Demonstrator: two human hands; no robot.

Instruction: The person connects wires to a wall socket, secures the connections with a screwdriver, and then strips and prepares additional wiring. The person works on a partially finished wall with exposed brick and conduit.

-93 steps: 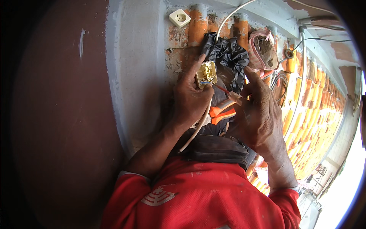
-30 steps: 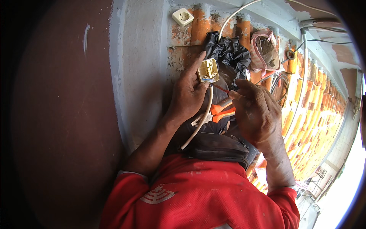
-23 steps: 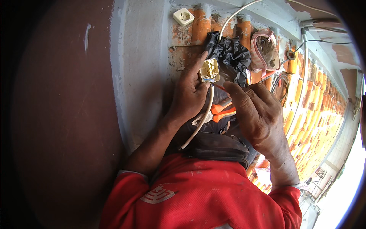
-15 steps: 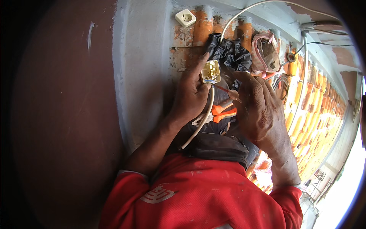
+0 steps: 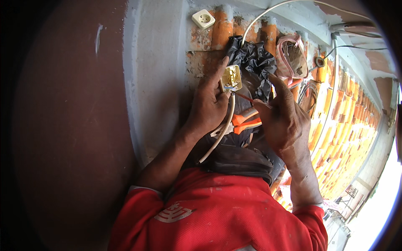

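My left hand [image 5: 206, 106] is closed on a small cream electrical socket base [image 5: 231, 78]; its open side shows brass contacts and a bit of blue wire. A white cable [image 5: 226, 125] runs from the base's lower edge down toward my lap. In my right hand [image 5: 289, 121] is a slim screwdriver [image 5: 244, 98] with a red shaft, pinched at the handle, index finger raised. Its tip points at the base's lower edge near the cable entry; whether it touches a screw I cannot tell. Below, orange-handled pliers [image 5: 247, 122] lie on my lap.
A white socket cover [image 5: 203, 19] lies at the upper left on orange roof tiles [image 5: 222, 35]. Beyond my hands are a crumpled black plastic bag [image 5: 255, 58] and a pink zip pouch [image 5: 292, 56]. A brown wall [image 5: 75, 117] rises on the left.
My right hand has rolled around the screwdriver handle, its index finger now lifted and its back turned less upward. The left hand and socket base have barely moved.
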